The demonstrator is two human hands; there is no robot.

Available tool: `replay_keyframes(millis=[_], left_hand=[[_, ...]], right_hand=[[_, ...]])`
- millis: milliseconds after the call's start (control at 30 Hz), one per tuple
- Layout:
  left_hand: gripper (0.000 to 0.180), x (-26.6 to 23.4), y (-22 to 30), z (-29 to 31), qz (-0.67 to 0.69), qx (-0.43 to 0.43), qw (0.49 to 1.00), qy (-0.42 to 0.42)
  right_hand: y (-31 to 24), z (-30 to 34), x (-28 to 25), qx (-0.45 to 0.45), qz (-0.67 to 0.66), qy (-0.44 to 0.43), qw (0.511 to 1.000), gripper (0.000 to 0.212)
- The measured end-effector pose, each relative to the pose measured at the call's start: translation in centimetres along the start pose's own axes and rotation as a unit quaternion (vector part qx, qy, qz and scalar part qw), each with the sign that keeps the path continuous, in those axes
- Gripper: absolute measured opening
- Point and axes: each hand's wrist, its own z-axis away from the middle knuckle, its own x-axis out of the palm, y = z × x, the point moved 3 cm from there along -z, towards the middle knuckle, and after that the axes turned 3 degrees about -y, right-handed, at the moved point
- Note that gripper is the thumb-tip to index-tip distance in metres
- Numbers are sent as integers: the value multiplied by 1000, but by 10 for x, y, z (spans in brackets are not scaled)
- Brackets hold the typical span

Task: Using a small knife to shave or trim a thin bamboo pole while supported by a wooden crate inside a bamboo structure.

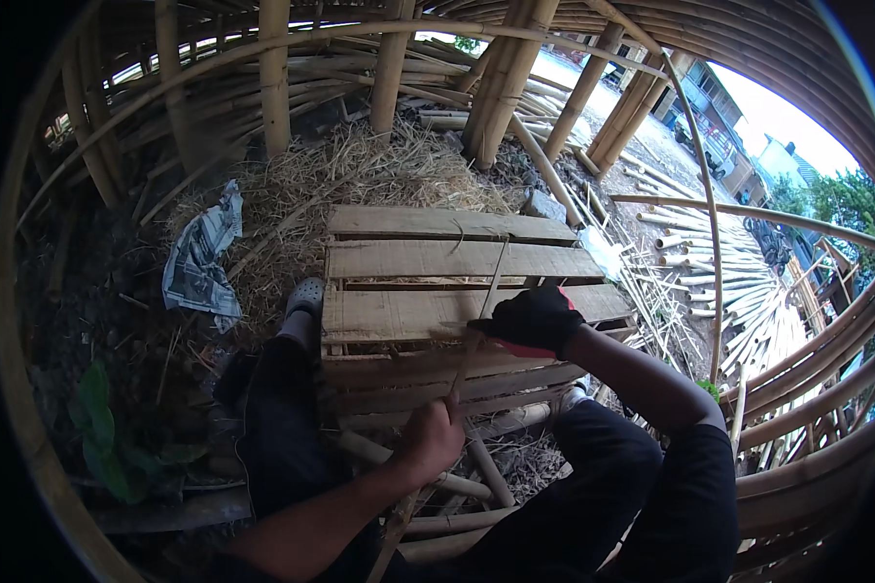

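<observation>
A long, thin bamboo strip (pixel 467 367) slants from the wooden slatted crate (pixel 399 257) toward my lap. My bare left hand (pixel 433 440) is closed around its lower part, and the tail of the strip comes out below the fist. In a black and red glove, my right hand (pixel 533 321) is closed on what looks like a knife (pixel 454 331). Its short, narrow blade points left and crosses the strip just above the crate's near top slat. The glove hides the handle. The strip's far end lies over the crate's middle slats.
My legs straddle the crate. Left of it are straw (pixel 360 180) and a crumpled printed sheet (pixel 204 257). Bamboo posts (pixel 274 83) stand behind. Cut bamboo poles (pixel 690 257) lie to the right, past a curved bamboo rail (pixel 707 194). A green leafy plant (pixel 97 418) is at the left.
</observation>
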Motion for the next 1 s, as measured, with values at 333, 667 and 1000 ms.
replay_keyframes(millis=[333, 667, 1000], left_hand=[[47, 3, 8, 6, -9, 42, 999, -1], [50, -3, 16, 8, -1, 32, 999, -16], [52, -6, 5, 8, -54, 20, 997, -49]], right_hand=[[12, -3, -1, 14, 84, -22, 996, 61], [54, -21, -31, 91, 72, -43, 992, 64], [35, -18, -29, 39, 79, -40, 995, 62]])
